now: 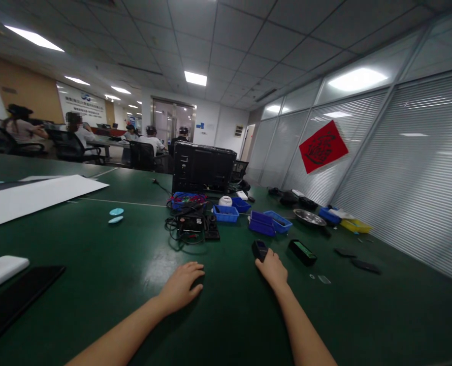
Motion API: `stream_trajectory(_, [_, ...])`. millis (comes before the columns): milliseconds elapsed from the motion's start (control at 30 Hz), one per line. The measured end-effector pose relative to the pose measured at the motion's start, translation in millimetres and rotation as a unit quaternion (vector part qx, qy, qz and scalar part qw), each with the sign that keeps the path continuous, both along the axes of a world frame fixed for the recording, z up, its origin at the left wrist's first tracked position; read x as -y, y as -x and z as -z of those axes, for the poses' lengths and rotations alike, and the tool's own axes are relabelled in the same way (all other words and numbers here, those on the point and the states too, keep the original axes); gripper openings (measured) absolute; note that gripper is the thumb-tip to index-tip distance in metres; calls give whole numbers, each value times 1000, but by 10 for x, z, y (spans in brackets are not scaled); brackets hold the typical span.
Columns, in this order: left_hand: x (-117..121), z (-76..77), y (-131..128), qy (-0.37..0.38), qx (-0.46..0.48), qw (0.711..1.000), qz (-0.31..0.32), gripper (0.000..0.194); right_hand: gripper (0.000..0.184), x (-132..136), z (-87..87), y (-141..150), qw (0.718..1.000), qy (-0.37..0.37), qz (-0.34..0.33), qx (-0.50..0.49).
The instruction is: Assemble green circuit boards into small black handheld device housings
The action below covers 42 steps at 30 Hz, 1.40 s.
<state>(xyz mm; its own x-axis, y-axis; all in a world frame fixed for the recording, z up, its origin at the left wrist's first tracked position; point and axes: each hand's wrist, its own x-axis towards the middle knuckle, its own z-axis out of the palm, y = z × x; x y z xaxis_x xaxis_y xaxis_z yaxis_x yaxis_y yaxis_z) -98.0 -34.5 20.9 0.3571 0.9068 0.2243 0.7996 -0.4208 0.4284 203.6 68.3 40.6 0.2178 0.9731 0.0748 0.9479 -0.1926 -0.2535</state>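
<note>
My right hand (273, 270) grips a small black boxy device (260, 248) that has a dark screen-like panel on top. Fingers lightly spread, my left hand (182, 287) rests on the green tabletop (226, 315) and holds nothing. To the right of the device lies an open black case (302, 252) with a green circuit board showing inside. A small pale ring (312, 276) and a clear flat piece (324, 279) are just in front of that case.
Beyond my hands stand a tangle of cables (184, 223), a blue bin (262, 222), and a large black monitor-like unit (205, 168). A metal bowl (310, 217) and yellow tray (355, 225) sit right. A black slab (20, 300) lies left. Several people sit at far desks.
</note>
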Motion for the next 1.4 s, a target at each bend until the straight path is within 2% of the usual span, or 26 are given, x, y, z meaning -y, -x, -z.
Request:
stream_trajectory(133, [-6, 21, 1, -2, 5, 1000, 0, 38, 48, 37, -88, 2, 1000, -3, 9, -25])
stream_trajectory(200, [-9, 27, 3, -4, 6, 1000, 0, 38, 47, 59, -158, -15, 998, -36, 34, -39])
stream_trajectory(333, [-8, 16, 3, -4, 2, 1000, 1, 37, 50, 114, -279, -66, 975, -203, 78, -48])
stream_trajectory(400, [-6, 7, -1, -4, 2, 1000, 0, 37, 53, 148, -306, -61, 956, -279, 62, -61])
stream_trajectory(467, [-3, 0, -5, -3, 3, 1000, 1, 37, 54, 180, -302, -13, 944, -315, 22, -94])
stream_trajectory(533, [0, -3, -8, -3, 3, 1000, 2, 37, 53, 201, -267, 75, 942, -304, -28, -141])
stream_trajectory(667, [2, 6, -9, -9, 5, 1000, 2, 36, 52, 196, -152, 265, 958, -185, -101, -196])
stream_trajectory(800, [-3, 26, -8, -16, 4, 1000, 1, 36, 52, 149, -71, 314, 975, -83, -108, -174])
stream_trajectory(900, [-7, 38, -5, -19, 3, 1000, -1, 36, 53, 121, -50, 278, 982, -37, -101, -152])
stream_trajectory(1000, [-7, 40, -3, -19, 1, 1000, 3, 35, 55, 124, -42, 265, 986, -41, -108, -118])
stream_trajectory(1133, [-3, 37, -6, -18, -1, 1000, 2, 35, 51, 165, -48, 306, 986, -92, -135, -38])
stream_trajectory(1400, [0, 30, -10, -22, -9, 1000, 3, 35, 45, 286, -100, 413, 969, -153, -173, 81])
